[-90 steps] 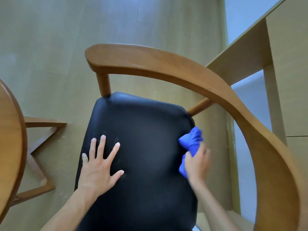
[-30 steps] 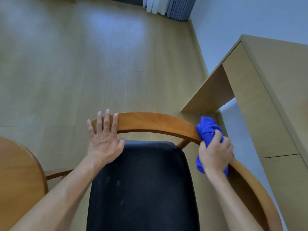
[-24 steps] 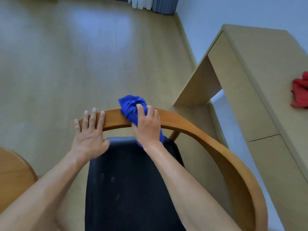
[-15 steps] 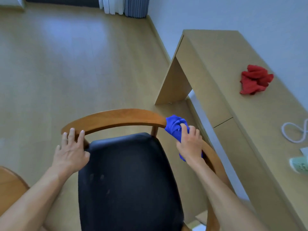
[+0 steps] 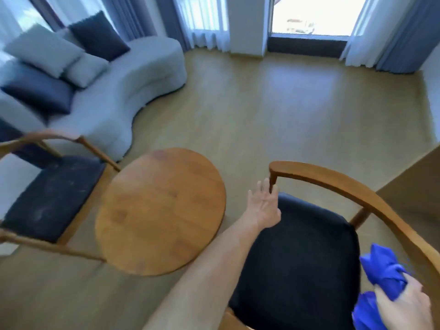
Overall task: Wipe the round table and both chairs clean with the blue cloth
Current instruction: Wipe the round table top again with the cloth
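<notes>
Centrally, the left hand [image 5: 263,207], fingers [image 5: 260,186] spread, is held at the chair [image 5: 297,246] seat's front edge; the blue cloth [image 5: 381,279] is gripped by the right hand [image 5: 404,308]; bare floor [image 5: 285,110] is seen beyond the round surface [image 5: 162,208].

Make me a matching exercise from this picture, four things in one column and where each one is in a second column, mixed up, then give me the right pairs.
Column one:
1. blue cloth
2. round table
3. far chair
4. sofa

Column two:
A. upper left, bearing cushions
B. between the two chairs
C. bunched in the right hand
D. left of the table, black seat looking dusty

Right pairs: 1-C, 2-B, 3-D, 4-A.

The left hand, fingers straight, reaches over the near chair by its armrest post.
</notes>
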`<act>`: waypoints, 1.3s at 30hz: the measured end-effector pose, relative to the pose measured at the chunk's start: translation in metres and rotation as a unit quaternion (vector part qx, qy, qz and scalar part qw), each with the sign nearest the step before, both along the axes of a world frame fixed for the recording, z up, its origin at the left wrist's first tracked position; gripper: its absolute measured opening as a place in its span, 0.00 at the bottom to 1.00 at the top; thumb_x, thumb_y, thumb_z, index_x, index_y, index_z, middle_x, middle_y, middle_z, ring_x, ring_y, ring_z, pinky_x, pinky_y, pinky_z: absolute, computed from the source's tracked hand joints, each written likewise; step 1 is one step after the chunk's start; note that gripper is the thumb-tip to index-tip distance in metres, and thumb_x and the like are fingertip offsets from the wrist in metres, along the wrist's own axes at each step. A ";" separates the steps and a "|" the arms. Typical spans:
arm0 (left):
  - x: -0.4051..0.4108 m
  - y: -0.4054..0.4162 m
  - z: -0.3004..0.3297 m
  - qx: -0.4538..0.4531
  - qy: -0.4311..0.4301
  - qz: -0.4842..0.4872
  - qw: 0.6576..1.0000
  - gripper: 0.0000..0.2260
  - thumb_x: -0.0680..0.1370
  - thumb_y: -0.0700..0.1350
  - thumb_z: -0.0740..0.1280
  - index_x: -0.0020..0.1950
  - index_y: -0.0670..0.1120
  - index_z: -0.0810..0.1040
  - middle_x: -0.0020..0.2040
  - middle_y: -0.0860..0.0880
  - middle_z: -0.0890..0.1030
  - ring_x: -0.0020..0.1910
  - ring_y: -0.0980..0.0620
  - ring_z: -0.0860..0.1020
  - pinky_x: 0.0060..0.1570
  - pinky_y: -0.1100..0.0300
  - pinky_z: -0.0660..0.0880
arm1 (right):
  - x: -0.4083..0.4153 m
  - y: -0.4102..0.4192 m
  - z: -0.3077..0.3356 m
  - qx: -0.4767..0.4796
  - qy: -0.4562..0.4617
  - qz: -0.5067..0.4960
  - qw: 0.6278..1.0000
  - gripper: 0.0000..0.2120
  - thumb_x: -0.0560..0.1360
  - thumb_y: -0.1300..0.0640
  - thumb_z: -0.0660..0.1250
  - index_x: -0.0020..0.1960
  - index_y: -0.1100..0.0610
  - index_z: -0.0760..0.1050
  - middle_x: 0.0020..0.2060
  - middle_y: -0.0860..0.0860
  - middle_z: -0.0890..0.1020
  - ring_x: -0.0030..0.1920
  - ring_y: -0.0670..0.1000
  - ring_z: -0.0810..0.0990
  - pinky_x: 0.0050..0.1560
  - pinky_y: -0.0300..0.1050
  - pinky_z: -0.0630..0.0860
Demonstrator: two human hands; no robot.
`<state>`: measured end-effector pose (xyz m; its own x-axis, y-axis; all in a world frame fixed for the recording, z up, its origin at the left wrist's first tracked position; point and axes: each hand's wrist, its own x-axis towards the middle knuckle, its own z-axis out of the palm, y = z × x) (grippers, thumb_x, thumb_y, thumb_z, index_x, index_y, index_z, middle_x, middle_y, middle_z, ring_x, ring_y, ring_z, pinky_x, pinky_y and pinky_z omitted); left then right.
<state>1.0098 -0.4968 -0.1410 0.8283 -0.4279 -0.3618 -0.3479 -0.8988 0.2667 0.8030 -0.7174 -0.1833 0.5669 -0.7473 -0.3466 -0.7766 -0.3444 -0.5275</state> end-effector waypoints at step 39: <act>-0.005 0.613 0.000 0.087 0.027 0.246 0.965 0.28 0.79 0.48 0.56 0.77 0.47 0.50 0.78 0.45 0.47 0.76 0.44 0.50 0.70 0.46 0.58 | 0.150 0.575 0.027 -0.040 0.005 0.325 0.945 0.25 0.76 0.60 0.61 0.72 0.56 0.62 0.64 0.55 0.72 0.62 0.57 0.70 0.62 0.51 0.68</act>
